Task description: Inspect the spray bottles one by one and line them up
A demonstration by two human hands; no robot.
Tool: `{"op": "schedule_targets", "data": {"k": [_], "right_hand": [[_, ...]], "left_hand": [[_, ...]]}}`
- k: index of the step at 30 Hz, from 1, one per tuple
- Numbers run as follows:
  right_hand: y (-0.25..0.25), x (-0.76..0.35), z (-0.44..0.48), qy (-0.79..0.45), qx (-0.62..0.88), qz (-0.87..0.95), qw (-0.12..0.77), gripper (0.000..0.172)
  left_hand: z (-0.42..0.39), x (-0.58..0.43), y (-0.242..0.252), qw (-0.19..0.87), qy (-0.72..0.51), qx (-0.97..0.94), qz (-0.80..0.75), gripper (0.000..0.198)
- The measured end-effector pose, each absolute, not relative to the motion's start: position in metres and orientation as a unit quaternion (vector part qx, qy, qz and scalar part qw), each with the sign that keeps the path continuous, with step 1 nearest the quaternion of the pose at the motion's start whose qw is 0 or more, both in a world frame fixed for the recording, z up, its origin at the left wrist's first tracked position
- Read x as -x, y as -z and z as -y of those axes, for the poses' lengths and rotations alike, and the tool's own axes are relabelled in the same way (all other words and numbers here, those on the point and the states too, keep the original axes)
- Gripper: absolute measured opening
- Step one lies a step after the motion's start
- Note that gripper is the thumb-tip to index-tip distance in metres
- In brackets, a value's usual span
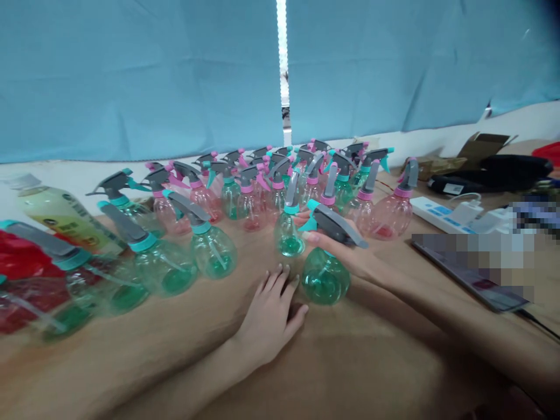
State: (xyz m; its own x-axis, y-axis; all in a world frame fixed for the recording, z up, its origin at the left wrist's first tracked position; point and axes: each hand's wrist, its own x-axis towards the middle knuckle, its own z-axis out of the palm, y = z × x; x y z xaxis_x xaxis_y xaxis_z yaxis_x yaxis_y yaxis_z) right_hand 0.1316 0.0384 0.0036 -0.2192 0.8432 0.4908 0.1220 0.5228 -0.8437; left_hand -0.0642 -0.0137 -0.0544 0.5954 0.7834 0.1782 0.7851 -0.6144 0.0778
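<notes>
My left hand [268, 318] lies palm down on the wooden table, its fingers spread and nothing in it. Just right of it, a green spray bottle [326, 280] with a grey and turquoise trigger head is held at its neck by my right hand [356, 256]. The spray head hides part of that grip. A smaller-looking green spray bottle [289, 236] stands right behind, close to my right fingertips. Left of my hands is another green spray bottle [214, 251], upright with a little liquid inside.
Several pink and green spray bottles [251, 204] crowd the back of the table [245, 373]. A large labelled bottle [65, 216] leans at the left near red plastic [21, 256]. To the right are a white power strip [441, 216], a dark tablet-like device [464, 271] and an open cardboard box [483, 154].
</notes>
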Motion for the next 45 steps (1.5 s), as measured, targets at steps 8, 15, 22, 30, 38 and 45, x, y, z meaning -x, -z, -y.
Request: {"op": "schedule_targets", "data": {"k": [8,15,22,30,38,45], "right_hand": [[-0.004,-0.147,-0.027,-0.228,0.44,0.75,0.438,0.041],[-0.005,-0.164,-0.004,-0.126,0.47,0.785,0.383,0.051],[-0.012,-0.15,0.006,-0.107,0.478,0.797,0.353,0.041],[-0.008,-0.083,-0.015,-0.095,0.431,0.814,0.377,0.042],[-0.006,-0.042,-0.041,0.033,0.478,0.8,0.361,0.049],[-0.014,-0.03,-0.062,0.016,0.504,0.796,0.334,0.039]], "left_hand": [[0.014,0.063,0.056,0.01,0.101,0.893,0.439,0.049],[0.019,0.075,0.058,0.001,0.124,0.896,0.427,0.045],[0.038,0.114,0.058,-0.027,0.172,0.893,0.414,0.042],[0.06,0.141,0.055,-0.035,0.213,0.895,0.391,0.034],[0.061,0.137,0.056,-0.037,0.214,0.893,0.395,0.035],[0.061,0.137,0.055,-0.051,0.206,0.888,0.408,0.032]]}}
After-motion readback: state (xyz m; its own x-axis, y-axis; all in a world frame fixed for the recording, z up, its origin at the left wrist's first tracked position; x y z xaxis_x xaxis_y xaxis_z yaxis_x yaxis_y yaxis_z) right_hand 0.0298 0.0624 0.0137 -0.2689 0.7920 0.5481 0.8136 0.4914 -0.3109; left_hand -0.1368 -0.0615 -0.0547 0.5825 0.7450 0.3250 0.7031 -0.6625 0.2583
